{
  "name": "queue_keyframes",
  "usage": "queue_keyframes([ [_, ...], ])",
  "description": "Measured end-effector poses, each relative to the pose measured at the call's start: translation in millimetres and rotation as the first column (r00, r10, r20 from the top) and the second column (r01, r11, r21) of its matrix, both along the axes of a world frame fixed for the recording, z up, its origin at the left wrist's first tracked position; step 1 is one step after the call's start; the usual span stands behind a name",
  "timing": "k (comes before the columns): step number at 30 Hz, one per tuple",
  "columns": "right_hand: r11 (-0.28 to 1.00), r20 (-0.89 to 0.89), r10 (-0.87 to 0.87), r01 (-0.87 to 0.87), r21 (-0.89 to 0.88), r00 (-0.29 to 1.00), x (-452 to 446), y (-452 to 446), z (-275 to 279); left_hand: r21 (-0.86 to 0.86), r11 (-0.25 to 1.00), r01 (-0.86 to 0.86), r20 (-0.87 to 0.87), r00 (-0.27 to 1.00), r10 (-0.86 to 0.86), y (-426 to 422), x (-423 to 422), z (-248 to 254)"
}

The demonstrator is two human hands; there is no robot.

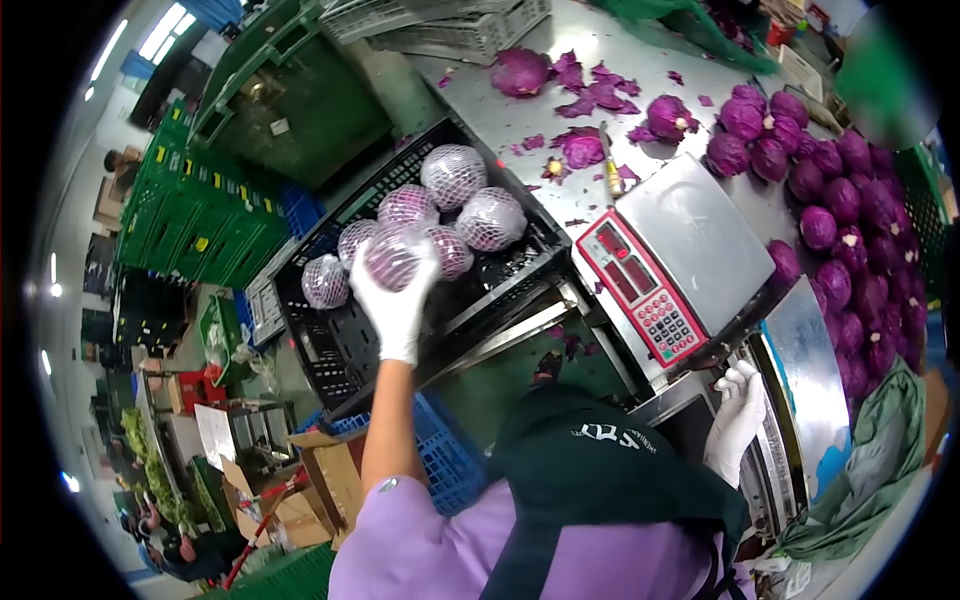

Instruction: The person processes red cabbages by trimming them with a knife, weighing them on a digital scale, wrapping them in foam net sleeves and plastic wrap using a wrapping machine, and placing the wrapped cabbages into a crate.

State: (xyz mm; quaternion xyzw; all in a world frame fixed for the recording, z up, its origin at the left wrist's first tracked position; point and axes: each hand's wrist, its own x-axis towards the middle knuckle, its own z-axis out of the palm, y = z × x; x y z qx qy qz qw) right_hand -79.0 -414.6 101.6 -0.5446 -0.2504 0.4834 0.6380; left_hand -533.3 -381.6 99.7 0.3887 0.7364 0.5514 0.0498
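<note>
From the wearer, the metal desk [598, 45] stretches toward 12 o'clock, the black crate [345, 345] lies at 11, the scale [690, 240] at 1. The left hand [395, 312] clamps a wrapped cabbage [393, 258] at its 12 o'clock, over the crate; the right hand [737, 412] curls at the scale's 5 o'clock, grip unclear.

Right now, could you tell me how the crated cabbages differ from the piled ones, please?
The crated cabbages are wrapped in white netting and look pale; the piled cabbages are bare and deep purple. The crated cabbages are few, whereas the piled cabbages are many. Both are roundish.
</note>
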Motion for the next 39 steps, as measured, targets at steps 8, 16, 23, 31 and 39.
queue_keyframes([
  [8,0.99,-0.003,0.132,-0.132,-0.051,0.991,-40.1,12.7,5.0,-0.531,0.529,-0.663,-0.049,0.647,0.761,-83.3,-156.4,-76.1],
  [16,0.99,0.029,0.125,-0.123,-0.074,0.992,-50.5,13.6,11.2,-0.74,0.513,-0.435,0.011,0.755,0.656,-76.1,-195.5,-168.4],
  [23,0.999,0.079,0.039,-0.037,-0.028,0.996,-15.4,-2.1,15.7,-0.424,0.691,-0.585,-0.385,0.807,0.447,46.8,-128.2,-91.8],
  [31,0.966,0.147,-0.209,0.227,-0.125,0.967,48.9,-44.4,19.5,-0.002,0.891,0.455,-0.42,0.808,-0.413,302.1,214.1,-39.1],
  [39,0.806,0.193,-0.567,0.587,-0.067,0.801,128.8,-81.2,22.5,-0.158,0.329,0.931,0.163,0.353,-0.921,397.4,514.8,-80.8],
])
